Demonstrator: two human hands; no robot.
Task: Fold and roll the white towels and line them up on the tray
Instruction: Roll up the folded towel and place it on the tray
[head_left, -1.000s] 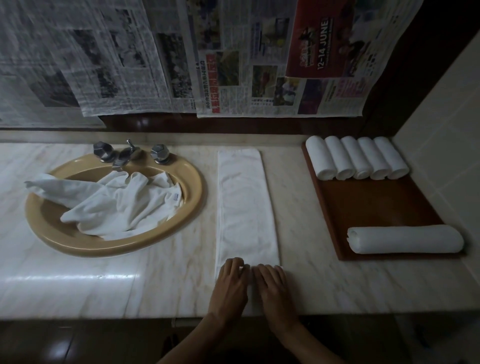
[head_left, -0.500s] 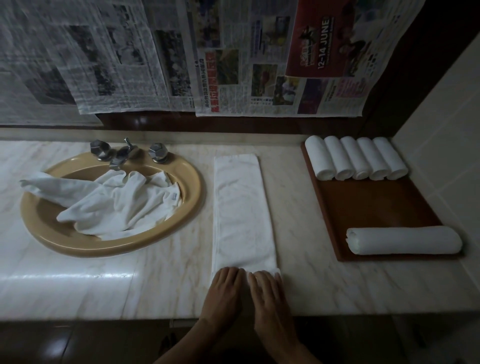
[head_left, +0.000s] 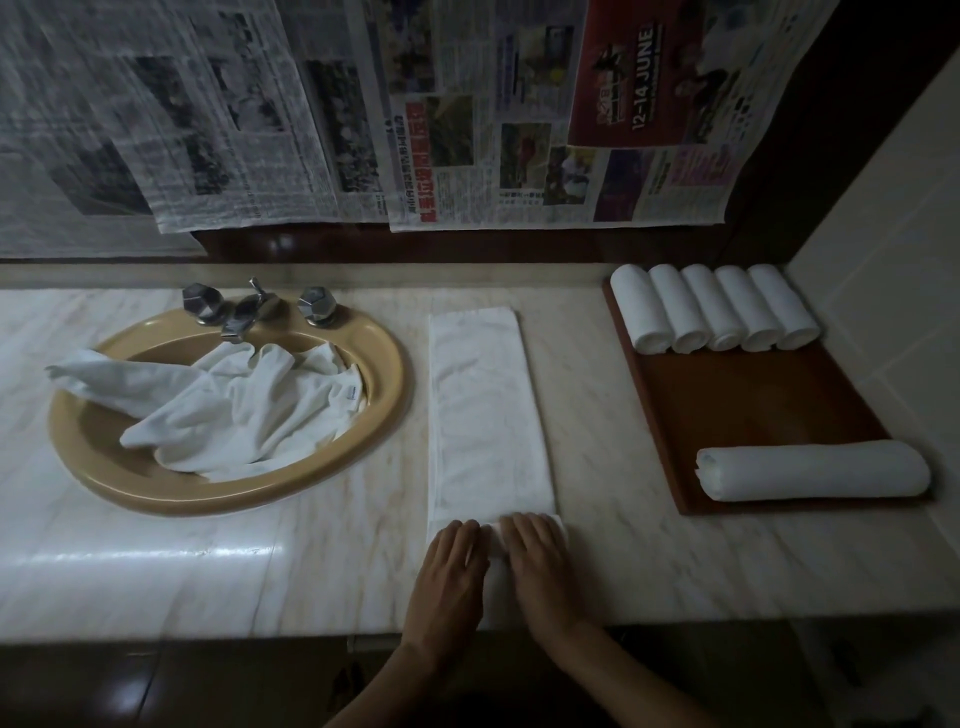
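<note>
A white towel (head_left: 483, 415), folded into a long narrow strip, lies on the marble counter between the sink and the tray, running away from me. My left hand (head_left: 452, 577) and my right hand (head_left: 540, 571) lie side by side, palms down, on its near end. Their fingers press on a small raised fold of cloth there. The brown wooden tray (head_left: 743, 410) at the right carries a row of several small rolled towels (head_left: 711, 306) along its far edge and one longer rolled towel (head_left: 813, 470) across its near edge.
A tan oval sink (head_left: 384, 364) at the left holds a heap of loose white towels (head_left: 234, 405) below a chrome faucet (head_left: 244, 312). Newspaper sheets cover the wall behind. A tiled wall stands right of the tray. The counter's front edge runs under my wrists.
The strip slid slightly toward me. Both hands drew back to the counter edge, then moved forward, and the near end now bunches into a small fold under my fingertips.
</note>
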